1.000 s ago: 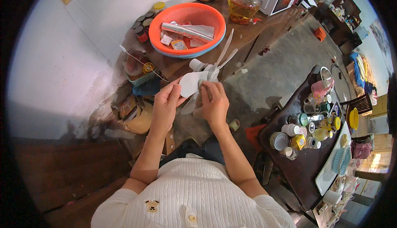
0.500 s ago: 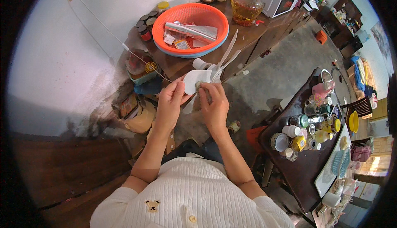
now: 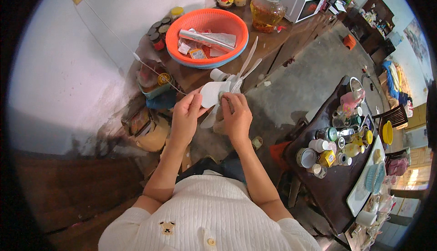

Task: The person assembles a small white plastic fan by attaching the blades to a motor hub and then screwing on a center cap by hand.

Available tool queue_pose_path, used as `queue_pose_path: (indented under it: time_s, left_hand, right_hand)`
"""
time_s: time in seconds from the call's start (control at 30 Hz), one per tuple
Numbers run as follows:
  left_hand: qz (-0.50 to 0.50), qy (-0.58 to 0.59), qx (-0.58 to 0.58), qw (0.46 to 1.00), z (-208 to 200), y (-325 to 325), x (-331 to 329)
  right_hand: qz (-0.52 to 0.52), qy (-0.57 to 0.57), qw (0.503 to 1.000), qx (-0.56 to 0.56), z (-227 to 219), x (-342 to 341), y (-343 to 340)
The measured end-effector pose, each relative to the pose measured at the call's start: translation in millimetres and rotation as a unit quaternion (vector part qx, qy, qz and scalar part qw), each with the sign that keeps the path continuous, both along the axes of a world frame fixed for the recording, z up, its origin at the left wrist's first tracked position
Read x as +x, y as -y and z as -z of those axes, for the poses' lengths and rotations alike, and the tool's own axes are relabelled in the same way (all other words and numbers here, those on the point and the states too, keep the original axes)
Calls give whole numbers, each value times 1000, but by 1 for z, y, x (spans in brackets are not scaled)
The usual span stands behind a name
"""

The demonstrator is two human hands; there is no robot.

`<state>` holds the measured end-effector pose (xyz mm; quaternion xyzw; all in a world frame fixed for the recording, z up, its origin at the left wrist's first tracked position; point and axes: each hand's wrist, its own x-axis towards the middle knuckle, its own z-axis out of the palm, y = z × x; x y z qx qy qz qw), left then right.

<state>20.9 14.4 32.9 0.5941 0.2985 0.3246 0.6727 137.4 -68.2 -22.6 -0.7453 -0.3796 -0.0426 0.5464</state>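
Observation:
Between my hands is a white plastic thing [image 3: 215, 92] with a broad rounded blade facing me. Thin blade-like pieces [image 3: 248, 61] stick out at its upper right, another blade hangs below, and a short white cylinder [image 3: 218, 74] shows behind; it resembles a small fan, but I cannot be sure. My left hand [image 3: 187, 111] pinches the broad blade at its left edge, thumb on top. With bent fingers, my right hand [image 3: 237, 116] presses a greyish cloth [image 3: 220, 124] against the blade's right side. The fingers hide part of the cloth and the middle of the white thing.
Ahead, a wooden cabinet [image 3: 268, 53] carries an orange basket [image 3: 207, 17] with packages, a glass jar of amber liquid [image 3: 267, 12] and a microwave [image 3: 304, 5]. To the right, a dark table [image 3: 314, 192] holds several jars and bottles. A cord [image 3: 109, 30] crosses the left wall.
The view has shifted slightly. My right hand has turned a little, and more of the greyish cloth shows below it. Both hands keep their hold.

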Motion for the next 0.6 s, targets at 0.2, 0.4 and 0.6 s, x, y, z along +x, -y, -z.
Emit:
queue_pose_path:
  time_s: [0.2, 0.4, 0.6]
  left_hand:
    - [9, 0, 16, 1000, 2, -1, 1]
    - [10, 19, 22, 1000, 3, 2, 3]
    - [-2, -52, 52, 997, 5, -2, -3]
  right_hand:
    - [39, -8, 999, -22, 23, 25, -9]
    - [-2, -42, 999, -9, 9, 10, 1]
    - [-67, -37, 997, 31, -39, -36, 15]
